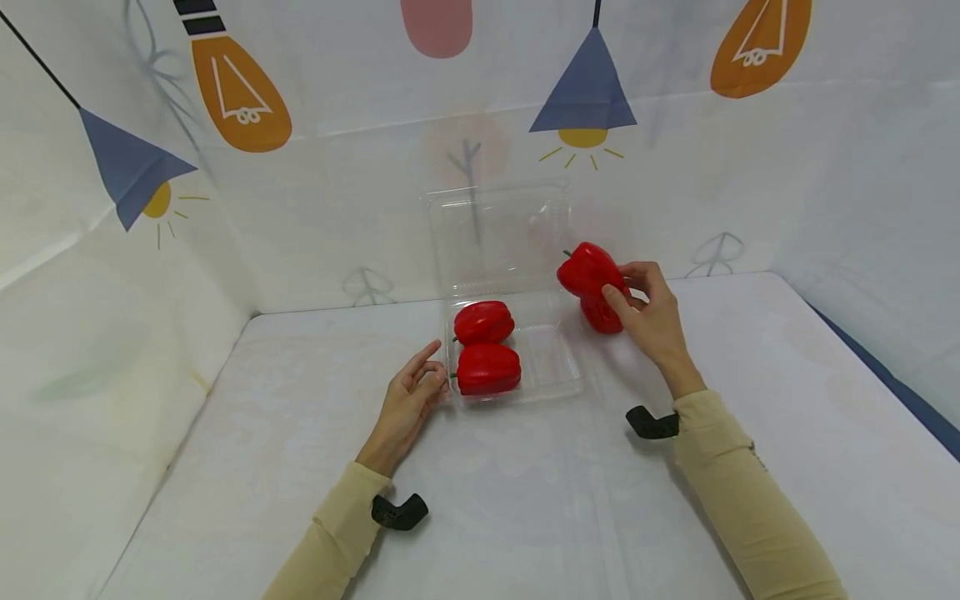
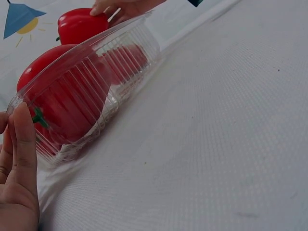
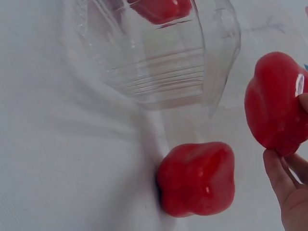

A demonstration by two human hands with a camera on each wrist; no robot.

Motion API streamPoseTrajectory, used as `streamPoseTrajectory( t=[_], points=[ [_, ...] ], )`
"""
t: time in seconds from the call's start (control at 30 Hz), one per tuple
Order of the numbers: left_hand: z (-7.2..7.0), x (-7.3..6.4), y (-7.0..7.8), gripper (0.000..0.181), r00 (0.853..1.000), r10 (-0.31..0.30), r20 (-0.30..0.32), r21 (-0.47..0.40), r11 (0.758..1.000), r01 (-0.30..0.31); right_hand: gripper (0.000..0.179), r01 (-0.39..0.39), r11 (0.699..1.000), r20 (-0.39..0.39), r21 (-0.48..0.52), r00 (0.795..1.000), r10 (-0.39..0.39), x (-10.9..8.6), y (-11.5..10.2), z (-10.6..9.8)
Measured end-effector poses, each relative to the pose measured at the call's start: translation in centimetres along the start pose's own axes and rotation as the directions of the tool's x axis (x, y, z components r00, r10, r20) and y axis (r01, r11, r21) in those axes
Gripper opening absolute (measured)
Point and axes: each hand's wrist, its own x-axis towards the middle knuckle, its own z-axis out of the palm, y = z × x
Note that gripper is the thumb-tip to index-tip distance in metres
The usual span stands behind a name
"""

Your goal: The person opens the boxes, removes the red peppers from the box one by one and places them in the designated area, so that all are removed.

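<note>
Presently, the right hand (image 1: 654, 321) holds a red pepper (image 1: 587, 267) between thumb and fingers, near the back edge of the white worktop (image 1: 517, 508); its green stem points toward the worktop's left side, and the right wrist view shows it raised, apart from another pepper (image 3: 196, 179) that rests on the worktop just beyond the right edge of a clear plastic container (image 1: 551, 358); the container lies near the back edge, well apart from both back corners, its hinged lid (image 1: 495, 237) standing open along its back side; inside, two more red peppers lie along the left side, one (image 1: 484, 322) in the back left corner, one (image 1: 489, 369) in the front left corner, stems toward the left wall; the left hand (image 1: 405, 408) is at that left wall, thumb and fingers pinching the rim while the index finger stretches forward; beige sleeves (image 1: 750, 500) cover both forearms, a black device (image 1: 400, 512) at each wrist; behind the worktop hangs a white cloth (image 1: 360, 200) printed with blue lamps (image 1: 587, 87) and orange bulbs (image 1: 243, 96).
</note>
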Motion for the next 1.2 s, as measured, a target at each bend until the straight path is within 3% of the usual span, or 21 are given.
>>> streamPoseTrajectory(
  t=[0.13, 0.3, 0.83, 1.2],
  points=[
    [0.0, 0.0, 0.0, 0.058, 1.000, -0.011, -0.005, -0.002, 1.000, 0.011, 0.040, -0.032, 0.999, -0.027, 0.034, 0.999, 0.033, 0.6, 1.7, -0.3],
    [0.0, 0.0, 0.1, 0.056, 1.000, -0.022, -0.014, 0.003, 1.000, 0.022, 0.041, -0.056, 0.998, -0.059, 0.005, 0.997, 0.056, 1.2, 3.2, -0.5],
    [0.1, 0.1, 0.2, 0.056, 0.999, -0.031, -0.011, 0.015, 0.999, 0.032, 0.039, -0.152, 0.988, -0.157, 0.018, 0.976, 0.153, 1.4, 3.8, -1.4],
    [0.0, 0.0, 0.2, 0.058, 0.999, -0.038, -0.013, 0.022, 0.999, 0.038, 0.043, -0.255, 0.967, -0.207, 0.009, 0.945, 0.251, 1.3, 3.8, -1.5]
  ],
)
